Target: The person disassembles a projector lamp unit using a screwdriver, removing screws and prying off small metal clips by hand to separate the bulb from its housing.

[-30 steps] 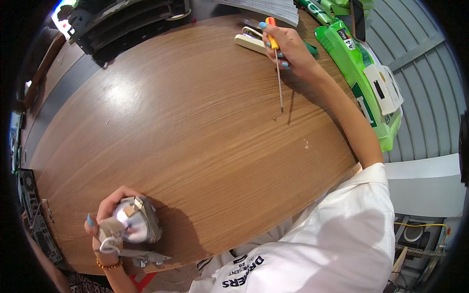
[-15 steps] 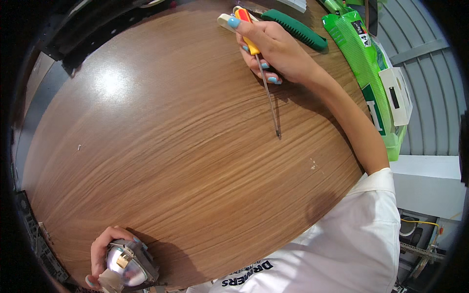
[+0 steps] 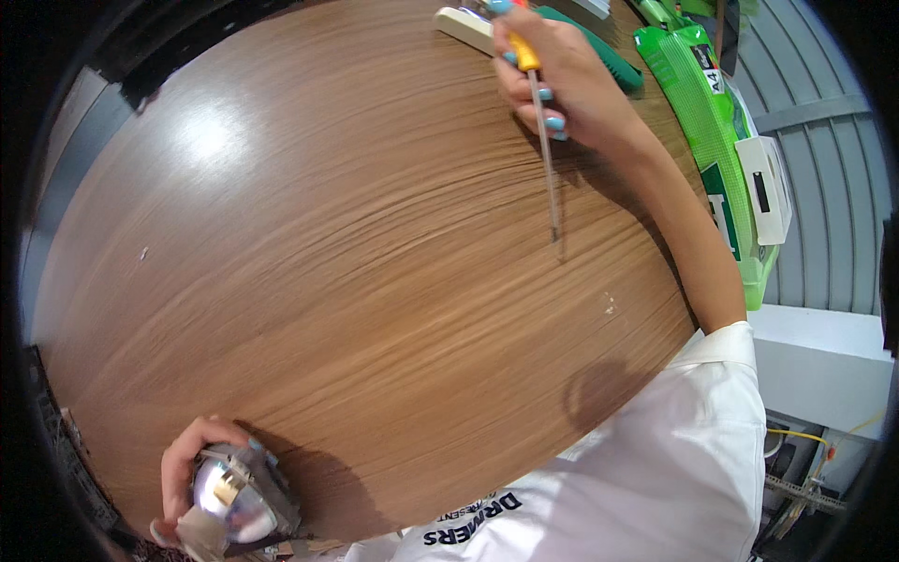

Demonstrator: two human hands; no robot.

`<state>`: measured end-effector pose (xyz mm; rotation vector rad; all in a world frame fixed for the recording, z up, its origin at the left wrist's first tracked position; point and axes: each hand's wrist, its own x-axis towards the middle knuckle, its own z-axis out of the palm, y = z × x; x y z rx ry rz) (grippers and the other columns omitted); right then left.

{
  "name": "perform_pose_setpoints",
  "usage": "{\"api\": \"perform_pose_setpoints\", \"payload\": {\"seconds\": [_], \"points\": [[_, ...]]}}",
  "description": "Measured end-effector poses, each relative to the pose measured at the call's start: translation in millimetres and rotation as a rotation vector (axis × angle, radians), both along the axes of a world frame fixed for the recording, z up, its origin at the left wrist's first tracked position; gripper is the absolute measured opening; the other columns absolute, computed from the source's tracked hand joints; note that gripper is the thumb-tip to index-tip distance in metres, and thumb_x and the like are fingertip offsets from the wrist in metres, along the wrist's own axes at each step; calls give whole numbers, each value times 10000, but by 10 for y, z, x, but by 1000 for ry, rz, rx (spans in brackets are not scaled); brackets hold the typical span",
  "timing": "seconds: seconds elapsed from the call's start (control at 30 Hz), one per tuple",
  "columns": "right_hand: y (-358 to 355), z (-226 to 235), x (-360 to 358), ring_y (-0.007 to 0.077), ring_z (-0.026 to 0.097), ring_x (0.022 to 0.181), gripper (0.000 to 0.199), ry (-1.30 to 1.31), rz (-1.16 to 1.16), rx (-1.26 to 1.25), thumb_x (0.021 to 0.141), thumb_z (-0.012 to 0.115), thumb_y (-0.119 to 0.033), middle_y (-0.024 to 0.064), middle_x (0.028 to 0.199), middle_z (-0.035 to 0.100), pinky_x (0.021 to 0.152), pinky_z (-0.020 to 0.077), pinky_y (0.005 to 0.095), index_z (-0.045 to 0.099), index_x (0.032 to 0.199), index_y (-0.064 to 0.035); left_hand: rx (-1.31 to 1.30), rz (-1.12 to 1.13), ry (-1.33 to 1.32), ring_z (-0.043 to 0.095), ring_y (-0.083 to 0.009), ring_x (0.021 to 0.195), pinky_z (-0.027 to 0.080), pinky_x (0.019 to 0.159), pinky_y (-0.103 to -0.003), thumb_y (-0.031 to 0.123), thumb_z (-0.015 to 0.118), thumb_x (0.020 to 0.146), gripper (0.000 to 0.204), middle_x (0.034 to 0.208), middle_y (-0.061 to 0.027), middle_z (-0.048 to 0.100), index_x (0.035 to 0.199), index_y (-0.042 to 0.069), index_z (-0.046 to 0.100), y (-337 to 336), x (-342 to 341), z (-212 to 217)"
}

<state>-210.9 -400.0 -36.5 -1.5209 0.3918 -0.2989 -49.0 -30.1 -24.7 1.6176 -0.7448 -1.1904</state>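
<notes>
My right hand is closed around the yellow and red handle of a screwdriver near the far right of the table. Its long metal shaft points back toward me, the tip apart from its shadow. Just beyond this hand lie a cream-coloured handle and a dark green ridged tool, partly hidden by the hand. At the near left, my left hand wraps around a projector lamp with a shiny rounded reflector in a grey housing. Whether the lamp rests on the table cannot be made out.
The wood-grain table bears small pale specks. A green mesh pouch and a white box-like piece lie along the right edge. Black equipment stands at the far left, and a circuit board at the near left.
My right hand has moved right with the screwdriver, nearer the green pouch, and is slightly blurred. My left hand and the lamp have shifted slightly left. The whole view has tilted a little.
</notes>
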Motion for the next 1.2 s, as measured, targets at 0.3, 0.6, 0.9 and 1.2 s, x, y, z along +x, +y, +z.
{"api": "perform_pose_setpoints", "payload": {"seconds": [0.3,0.6,0.9,1.2], "points": [[716,568,256,42,319,299,341,-48,-165,-73,867,390,-383,-13,440,384,263,252,157,417,736,-69,-35,-63,111,540,-173,745,449,646,-237,821,298,574,1055,843,-172,538,963,-150,439,10,25,40],[1584,894,725,55,338,258,369,-134,-91,-83,829,462,-412,-2,406,388,230,261,166,409,661,-89,-227,-160,344,555,-134,739,457,605,-208,572,421,748,661,831,-88,560,993,-35,508,56,116,-130],[1922,844,977,51,334,242,376,-140,-194,-327,807,503,-408,-6,387,390,214,263,166,413,601,-106,-140,-179,230,574,-168,760,487,603,-248,632,406,695,779,875,-151,553,1038,-67,453,-20,100,-109],[1923,801,1044,43,345,255,339,-245,-103,-415,805,526,-364,10,412,425,218,287,172,435,649,-78,-162,-192,231,575,-167,748,490,600,-238,644,411,688,803,876,-153,548,1040,-77,444,-42,92,-87]]}}
